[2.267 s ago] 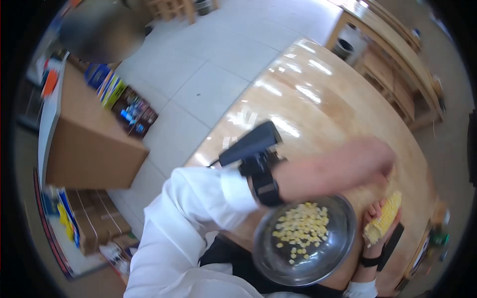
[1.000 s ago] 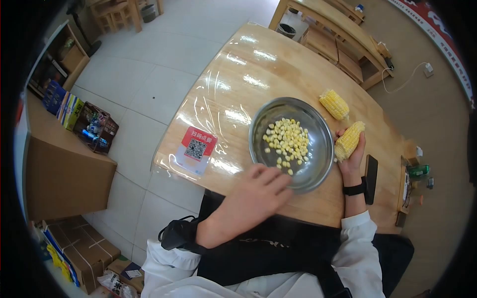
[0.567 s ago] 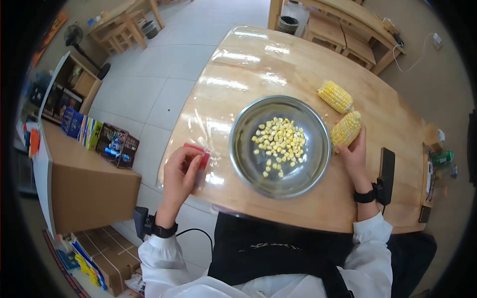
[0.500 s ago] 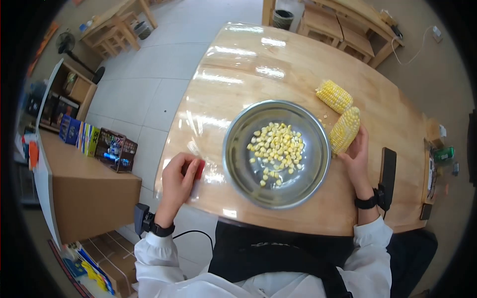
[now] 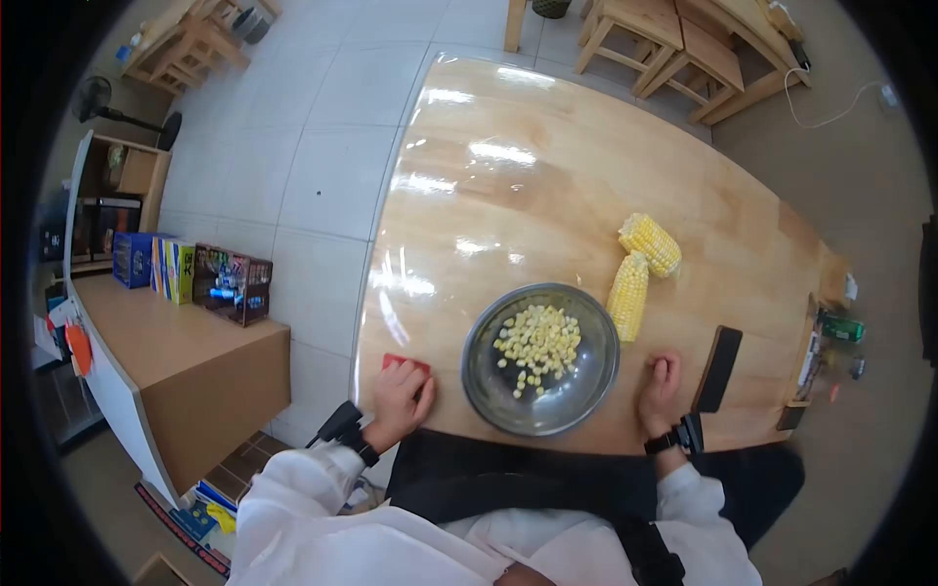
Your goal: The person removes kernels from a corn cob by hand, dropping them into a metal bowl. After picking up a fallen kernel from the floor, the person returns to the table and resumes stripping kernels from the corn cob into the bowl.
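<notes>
A steel bowl (image 5: 479, 391) with loose yellow corn kernels (image 5: 537, 342) stands on the table in front of me. My left hand (image 5: 399, 398) is closed at the table's left edge, its fingers curled over a small flat red piece (image 5: 406, 361) that is mostly covered. To the right of the bowl rests my right hand (image 5: 661, 389), fingers curled in and nothing visible in them. Just beyond it lies a corn cob (image 5: 628, 298), apart from the hand and close to the bowl's rim. A second cob (image 5: 650, 244) lies behind and touches the first.
A black flat bar-shaped object (image 5: 718, 369) lies right of my right hand. The glossy wooden table (image 5: 547, 156) reaches away from me. On the left stands a brown cabinet (image 5: 215, 361) with a basket of small items (image 5: 232, 285). Wooden stools (image 5: 635, 39) stand at the back.
My right hand has let go of the nearer cob and drawn back toward me, its fingers now curled. That cob lies on the table. The head view has shifted.
</notes>
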Demonstrator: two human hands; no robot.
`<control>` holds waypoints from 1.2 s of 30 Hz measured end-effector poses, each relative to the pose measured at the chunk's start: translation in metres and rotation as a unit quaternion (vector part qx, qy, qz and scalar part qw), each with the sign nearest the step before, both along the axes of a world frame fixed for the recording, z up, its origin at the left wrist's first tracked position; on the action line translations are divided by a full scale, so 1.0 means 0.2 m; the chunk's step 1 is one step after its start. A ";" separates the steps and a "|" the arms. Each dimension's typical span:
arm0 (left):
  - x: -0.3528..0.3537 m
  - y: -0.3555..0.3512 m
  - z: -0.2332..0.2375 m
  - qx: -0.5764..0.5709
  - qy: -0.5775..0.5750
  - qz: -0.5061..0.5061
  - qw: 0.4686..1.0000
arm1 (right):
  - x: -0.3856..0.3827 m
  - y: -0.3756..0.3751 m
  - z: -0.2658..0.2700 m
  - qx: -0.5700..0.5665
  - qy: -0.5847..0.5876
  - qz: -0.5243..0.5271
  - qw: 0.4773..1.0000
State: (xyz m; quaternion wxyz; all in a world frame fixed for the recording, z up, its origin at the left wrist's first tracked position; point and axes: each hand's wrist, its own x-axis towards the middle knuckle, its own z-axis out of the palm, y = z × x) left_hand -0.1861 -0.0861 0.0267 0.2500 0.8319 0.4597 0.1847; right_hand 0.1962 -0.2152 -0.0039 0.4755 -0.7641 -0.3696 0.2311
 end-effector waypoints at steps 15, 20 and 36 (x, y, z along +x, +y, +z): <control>-0.97 -0.09 0.18 -0.427 -0.194 -0.115 0.876 | -1.57 0.59 0.87 0.051 0.001 0.179 0.982; -1.77 -0.17 0.19 -0.350 -0.021 0.122 0.928 | -2.48 0.79 0.67 -0.213 0.118 0.596 0.765; -2.22 0.63 -0.07 -0.387 0.056 0.141 0.910 | -2.73 2.28 -0.78 -0.231 -0.111 0.453 0.854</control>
